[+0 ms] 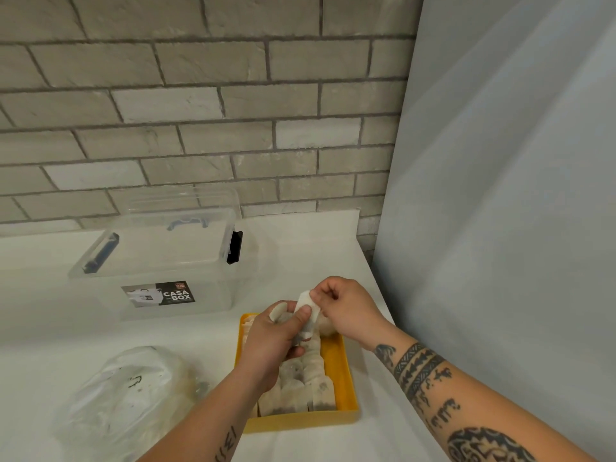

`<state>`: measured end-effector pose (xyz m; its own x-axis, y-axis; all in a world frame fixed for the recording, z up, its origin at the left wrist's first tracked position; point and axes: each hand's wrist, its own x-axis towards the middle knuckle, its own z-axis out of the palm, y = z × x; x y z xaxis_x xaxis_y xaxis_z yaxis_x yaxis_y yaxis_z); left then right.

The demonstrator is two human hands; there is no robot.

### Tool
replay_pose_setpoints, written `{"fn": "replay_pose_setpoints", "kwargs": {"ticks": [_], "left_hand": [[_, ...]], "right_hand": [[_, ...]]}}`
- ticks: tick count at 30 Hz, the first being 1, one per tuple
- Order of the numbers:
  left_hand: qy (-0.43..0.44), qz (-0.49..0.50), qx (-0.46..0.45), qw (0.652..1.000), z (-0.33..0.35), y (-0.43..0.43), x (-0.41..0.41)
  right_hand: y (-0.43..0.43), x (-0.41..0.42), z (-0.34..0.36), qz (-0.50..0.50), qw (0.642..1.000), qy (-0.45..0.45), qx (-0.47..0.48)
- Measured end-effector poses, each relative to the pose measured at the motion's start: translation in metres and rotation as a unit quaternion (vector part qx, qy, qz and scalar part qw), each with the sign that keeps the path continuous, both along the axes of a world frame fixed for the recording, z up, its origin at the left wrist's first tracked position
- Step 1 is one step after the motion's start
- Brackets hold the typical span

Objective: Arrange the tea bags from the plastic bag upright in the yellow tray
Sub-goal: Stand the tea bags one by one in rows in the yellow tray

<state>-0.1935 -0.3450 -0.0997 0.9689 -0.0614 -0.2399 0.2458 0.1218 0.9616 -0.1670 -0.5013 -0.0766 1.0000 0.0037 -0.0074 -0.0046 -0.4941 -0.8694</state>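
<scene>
The yellow tray [345, 371] lies on the white counter in front of me, holding rows of upright white tea bags [306, 391]. Above its far end both my hands grip one white tea bag [308, 310]. My left hand [273, 341] pinches its lower part with the thumb and holds more tea bags against the palm. My right hand [346, 305] pinches its top corner. The clear plastic bag [130, 401] lies crumpled to the left of the tray, near my left forearm.
A clear lidded storage box [160, 258] labelled CASA BOX stands at the back left against the brick wall. A pale grey panel [500, 195] rises along the counter's right edge. The counter's edge runs just right of the tray.
</scene>
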Motion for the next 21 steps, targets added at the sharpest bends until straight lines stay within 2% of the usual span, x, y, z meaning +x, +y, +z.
{"fn": "replay_pose_setpoints", "kwargs": {"ticks": [7,12,21], "left_hand": [[-0.006,0.015,0.023,1.0,0.003,-0.005,-0.002],[-0.004,0.002,0.021,1.0,0.002,-0.007,-0.002],[0.01,0.031,0.016,0.999,-0.015,0.015,0.007]], "right_hand": [[-0.012,-0.007,0.003,0.014,1.0,-0.009,-0.008],[-0.017,-0.005,0.009,0.039,0.998,-0.008,-0.053],[-0.032,0.013,0.016,0.011,0.998,0.002,-0.062]]}}
